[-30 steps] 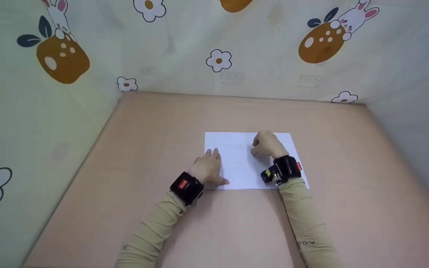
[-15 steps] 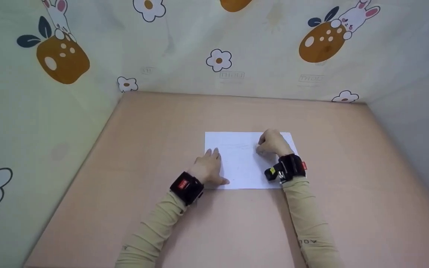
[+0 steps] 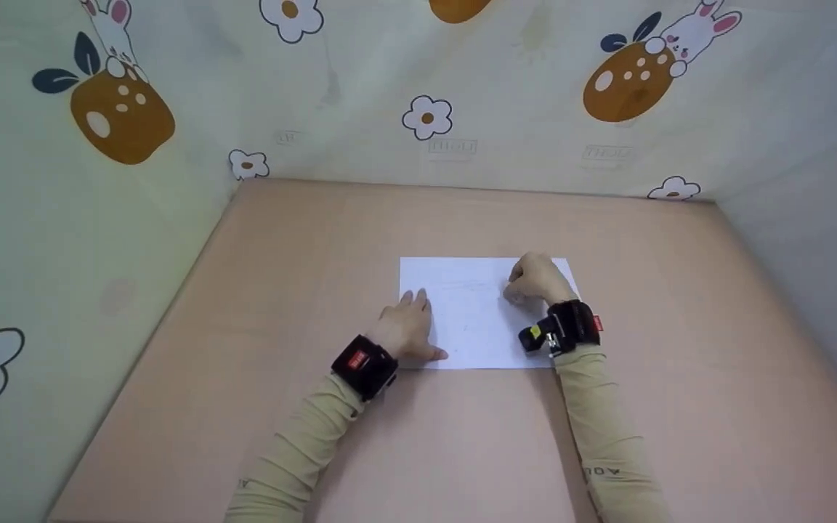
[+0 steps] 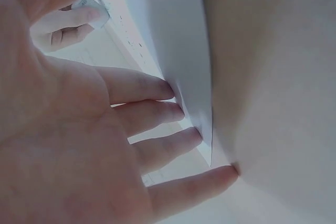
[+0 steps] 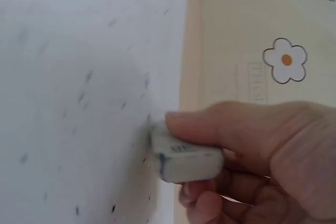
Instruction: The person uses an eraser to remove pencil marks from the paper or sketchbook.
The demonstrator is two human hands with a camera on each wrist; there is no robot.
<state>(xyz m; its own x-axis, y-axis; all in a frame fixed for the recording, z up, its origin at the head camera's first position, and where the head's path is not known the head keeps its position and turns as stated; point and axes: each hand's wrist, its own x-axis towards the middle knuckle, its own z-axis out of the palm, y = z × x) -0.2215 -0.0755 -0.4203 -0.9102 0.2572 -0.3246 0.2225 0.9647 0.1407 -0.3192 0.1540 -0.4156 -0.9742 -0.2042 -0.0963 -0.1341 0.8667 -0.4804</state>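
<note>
A white sheet of paper [image 3: 462, 319] lies flat on the table, with faint grey marks on it. My right hand [image 3: 538, 278] is over its upper right part. In the right wrist view that hand pinches a white eraser [image 5: 190, 165], whose edge is smudged dark and meets the paper; small dark crumbs [image 5: 113, 208] are scattered beside it. My left hand [image 3: 405, 328] rests on the sheet's left edge, fingers straight and spread. In the left wrist view its fingertips [image 4: 169, 90] touch the paper, and the little finger reaches the table past the sheet's edge.
The tan tabletop [image 3: 317, 254] surrounds the sheet. A pale cloth with flowers and rabbits [image 3: 360, 87] stands as a wall at the back and both sides. Each wrist wears a black camera strap [image 3: 365, 367].
My right hand has shifted a little to the right across the paper with the eraser. The left hand has stayed in place, and the sheet has not visibly moved.
</note>
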